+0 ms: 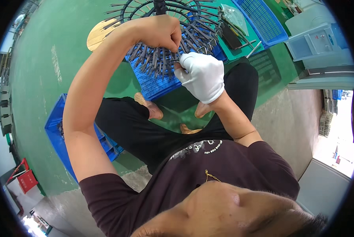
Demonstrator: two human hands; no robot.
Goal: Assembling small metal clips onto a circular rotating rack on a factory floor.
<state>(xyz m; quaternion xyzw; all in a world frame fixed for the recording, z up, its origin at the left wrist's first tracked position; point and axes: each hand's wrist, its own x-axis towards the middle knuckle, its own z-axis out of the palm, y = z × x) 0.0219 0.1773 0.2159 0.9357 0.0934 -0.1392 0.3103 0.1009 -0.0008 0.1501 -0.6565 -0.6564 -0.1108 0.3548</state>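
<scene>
In front of me stands a round black wire rack [123, 12] with dark narrow strips [155, 59] sticking out all around its rim. My left hand [160, 33], bare, reaches over the strips with its fingers curled closed at the near side. Whatever lies inside those fingers is hidden. My right hand [204, 75] wears a white glove and is just below and right of the left one. Its thumb and forefinger pinch together by a thin dark piece at the strip ends, too small to name.
Beneath the rack is a blue plastic crate [155, 87]. To its right, a green work surface [246, 50] bears a dark block [229, 36], hand tools and a clear plastic bag [234, 17], beside a blue basket [281, 37]. Left are a round wooden seat [95, 36] and another blue crate [55, 118].
</scene>
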